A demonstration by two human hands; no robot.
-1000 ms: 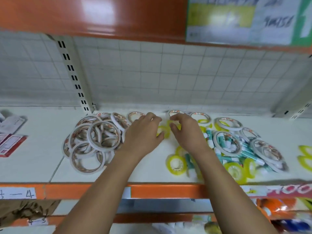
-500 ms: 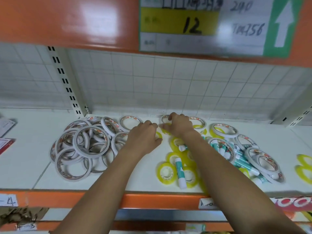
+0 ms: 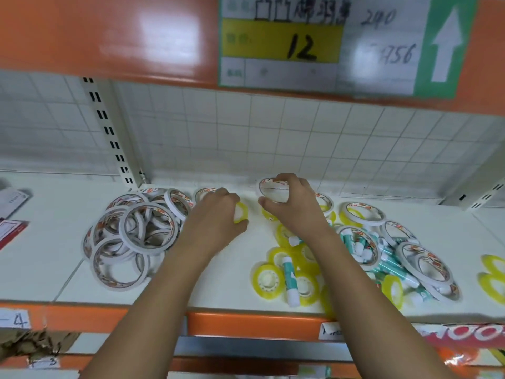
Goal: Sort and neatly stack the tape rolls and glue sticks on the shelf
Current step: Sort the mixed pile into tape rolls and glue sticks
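Right hand pinches a white ring far on the shelf; left hand grips a yellow roll. White pile lies left; yellow rolls and glue sticks crowd right.

White shelf board with orange front lip; stock lying loose on it.
Left of the left hand: a heap of white tape rolls, overlapping, some flat and some tilted. Further left, at the frame edge: red-and-white packets. Near side of the right hand, under the wrist: small yellow tape rolls clustered by the lip, with one glue stick lying across them. Right of that hand: a mixed heap of white rolls, teal-and-white glue sticks and yellow rolls, tangled together. Well right of it, apart: two more yellow rolls.
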